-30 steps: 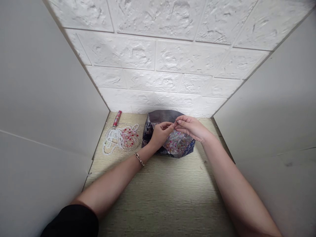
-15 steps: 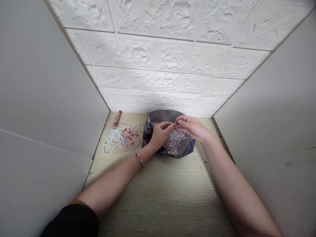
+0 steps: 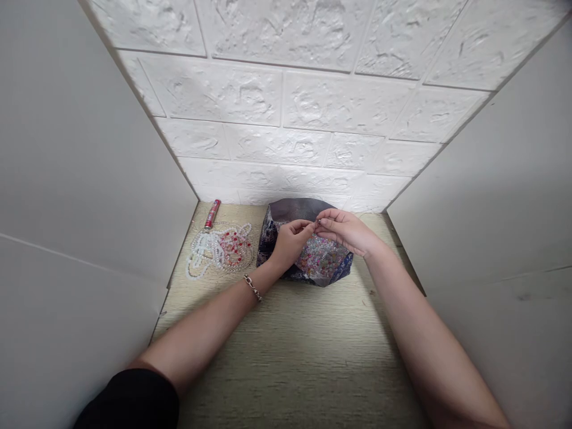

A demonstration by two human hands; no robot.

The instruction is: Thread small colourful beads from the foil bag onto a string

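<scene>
A dark patterned bag point(image 3: 297, 207) stands wide at the mouth by the wall, holding many small multicoloured beads point(image 3: 319, 256). Above those beads my left hand point(image 3: 292, 243) has thumb and forefinger pinched together. My right hand point(image 3: 345, 229) meets it fingertip to fingertip from the other side, also in a pinch. Whatever sits between the fingertips is too small to make out. Strung bead strands point(image 3: 218, 247), white, clear, pink and red, lie in a tangle left of the bag.
Behind the strands a red tube point(image 3: 213, 213) with a metallic end lies on the pale wooden tabletop point(image 3: 286, 345). A white brick-patterned wall point(image 3: 286, 95) closes off the back. Grey panels point(image 3: 89, 179) rise on both sides.
Almost nothing differs. The right fingertips have shifted very slightly against the left ones; bag and strands stay in place.
</scene>
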